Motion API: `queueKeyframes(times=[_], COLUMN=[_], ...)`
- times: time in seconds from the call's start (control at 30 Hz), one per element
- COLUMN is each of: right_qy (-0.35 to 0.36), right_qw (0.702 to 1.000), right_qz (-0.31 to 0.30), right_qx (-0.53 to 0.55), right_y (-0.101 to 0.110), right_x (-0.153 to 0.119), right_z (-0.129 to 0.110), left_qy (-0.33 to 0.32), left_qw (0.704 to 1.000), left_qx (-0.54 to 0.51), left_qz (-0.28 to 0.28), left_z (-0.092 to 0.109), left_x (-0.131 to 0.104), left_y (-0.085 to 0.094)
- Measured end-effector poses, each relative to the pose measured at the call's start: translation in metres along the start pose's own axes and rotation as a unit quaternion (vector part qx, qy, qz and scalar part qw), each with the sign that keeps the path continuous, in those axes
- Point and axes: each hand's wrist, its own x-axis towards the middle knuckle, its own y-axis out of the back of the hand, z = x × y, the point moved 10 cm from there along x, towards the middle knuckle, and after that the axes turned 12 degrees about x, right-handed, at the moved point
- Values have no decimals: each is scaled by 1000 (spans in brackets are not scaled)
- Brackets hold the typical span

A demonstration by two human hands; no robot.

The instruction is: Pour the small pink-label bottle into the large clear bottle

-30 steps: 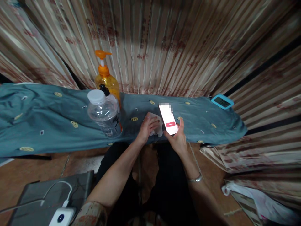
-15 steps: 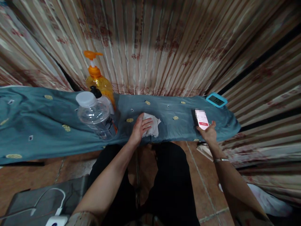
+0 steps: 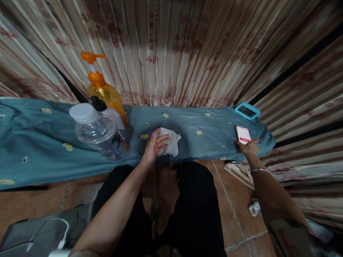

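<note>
A crumpled white cloth or tissue (image 3: 173, 142) lies on the teal, pineapple-patterned cover (image 3: 209, 135) near its front edge. My left hand (image 3: 154, 146) rests on the cloth's left side, fingers apart and laid over it. At the right end of the cover, my right hand (image 3: 249, 147) grips the lower end of a phone (image 3: 243, 135) with a lit screen, thumb on its left side. A blue-rimmed digital clock (image 3: 247, 110) sits just behind the phone.
Left of my left hand stand a clear bottle with a white cap (image 3: 99, 134), an orange pump bottle (image 3: 108, 94) and a black-topped bottle (image 3: 111, 116). Pleated curtains (image 3: 166, 53) hang behind. At lower left, a white cable (image 3: 49, 219) lies over a grey surface.
My right hand and the phone have moved right along the cover, nearer the clock. My left hand stays at the cloth. The view has shifted slightly.
</note>
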Motion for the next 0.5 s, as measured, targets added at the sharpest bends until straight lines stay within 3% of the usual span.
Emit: queueKeyframes(times=[0.5], right_qy=[-42], right_qw=[999], right_qz=[20], right_qx=[4], right_y=[-5], right_x=[22], right_z=[10], left_qy=[-19], left_qw=[999], left_qx=[29], left_qz=[-2], left_z=[6], left_x=[-3], left_y=[4])
